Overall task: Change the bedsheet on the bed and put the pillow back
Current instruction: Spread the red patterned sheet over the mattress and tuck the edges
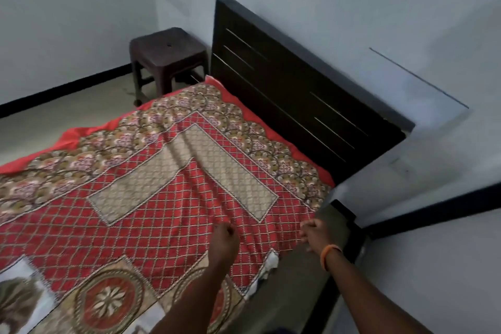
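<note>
Red cotton fills the near view: our left hand (225,236) pinches a ridge of the sheet (151,198) at about 6 o'clock, fingers curled into the cloth, and our right hand (315,233), with an orange band (329,252) on its wrist, is clenched at the sheet's edge at 5 o'clock, though blur hides just what it grasps. Beside it the grey mattress (295,287) shows bare along the near side, so the sheet sits skewed and short of this edge. We judge the cloth light, limp and easily wrinkled; it will follow a pull only where it is held, so the hem and corners are the places to grip, drawing low and even. The sheet lies spread over the bed, its long axis running from 8 o'clock towards the headboard (284,84) at 1 o'clock, its border pressed against that board. Further off, at 11 o'clock, a stool (168,49) stands on the floor (67,114). No pillow is in view.
</note>
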The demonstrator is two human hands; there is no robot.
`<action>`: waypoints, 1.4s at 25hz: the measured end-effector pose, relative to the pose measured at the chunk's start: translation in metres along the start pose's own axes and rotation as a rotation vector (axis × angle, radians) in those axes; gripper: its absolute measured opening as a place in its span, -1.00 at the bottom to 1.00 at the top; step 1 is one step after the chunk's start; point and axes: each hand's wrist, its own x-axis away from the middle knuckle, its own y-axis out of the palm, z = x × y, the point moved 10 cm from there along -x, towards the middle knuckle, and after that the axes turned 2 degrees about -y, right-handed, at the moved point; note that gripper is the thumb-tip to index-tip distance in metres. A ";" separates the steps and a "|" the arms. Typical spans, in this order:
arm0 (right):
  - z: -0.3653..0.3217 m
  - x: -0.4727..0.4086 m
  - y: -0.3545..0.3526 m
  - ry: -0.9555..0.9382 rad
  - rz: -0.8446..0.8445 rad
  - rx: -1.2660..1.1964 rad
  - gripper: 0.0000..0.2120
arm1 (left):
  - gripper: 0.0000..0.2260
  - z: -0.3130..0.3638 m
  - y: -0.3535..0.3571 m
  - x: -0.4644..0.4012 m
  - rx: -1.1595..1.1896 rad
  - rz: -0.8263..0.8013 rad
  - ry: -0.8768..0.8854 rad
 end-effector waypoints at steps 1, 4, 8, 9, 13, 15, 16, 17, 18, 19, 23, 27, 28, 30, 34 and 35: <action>0.013 -0.021 -0.013 0.045 0.025 -0.048 -0.92 | -0.87 0.016 0.023 -0.009 -0.074 -0.040 0.039; 0.047 -0.082 -0.042 0.150 0.052 -0.152 -0.93 | -0.87 0.058 0.089 -0.035 -0.325 -0.145 0.139; 0.077 -0.219 -0.085 0.273 0.061 -0.268 -0.77 | -0.59 0.108 0.217 -0.086 -0.842 -0.313 0.386; 0.088 -0.258 -0.089 0.340 0.021 -0.294 -0.76 | -0.52 0.115 0.253 -0.102 -0.952 -0.370 0.419; 0.135 -0.384 -0.066 0.509 -0.108 -0.407 -0.51 | -0.42 0.141 0.358 -0.170 -1.152 -0.413 0.498; 0.139 -0.436 -0.052 0.485 -0.152 -0.478 -0.58 | -0.39 0.169 0.407 -0.212 -1.140 -0.322 0.634; 0.136 -0.452 -0.047 0.445 -0.144 -0.527 -0.69 | -0.39 0.177 0.431 -0.231 -1.157 -0.316 0.687; 0.134 -0.460 -0.046 0.417 -0.118 -0.575 -0.75 | -0.40 0.186 0.453 -0.249 -1.161 -0.320 0.738; 0.136 -0.462 -0.048 0.395 -0.061 -0.630 -0.79 | -0.41 0.190 0.473 -0.266 -1.170 -0.343 0.766; 0.139 -0.458 -0.055 0.383 0.011 -0.683 -0.84 | -0.40 0.192 0.492 -0.278 -1.189 -0.382 0.788; 0.139 -0.463 -0.085 0.308 0.244 -0.739 -0.79 | -0.41 0.202 0.559 -0.298 -1.264 -0.546 0.915; 0.137 -0.485 -0.094 0.279 0.369 -0.731 -0.87 | -0.46 0.202 0.585 -0.316 -1.372 -0.575 0.922; 0.139 -0.489 -0.090 0.284 0.347 -0.759 -0.88 | -0.45 0.202 0.587 -0.321 -1.382 -0.567 0.919; 0.137 -0.493 -0.084 0.241 0.267 -0.812 -0.88 | -0.42 0.206 0.588 -0.322 -1.380 -0.529 0.916; 0.131 -0.486 -0.081 0.135 0.176 -0.734 -0.85 | -0.35 0.203 0.586 -0.320 -1.370 -0.536 0.858; 0.130 -0.483 -0.080 0.130 0.169 -0.717 -0.90 | -0.33 0.204 0.580 -0.318 -1.342 -0.506 0.882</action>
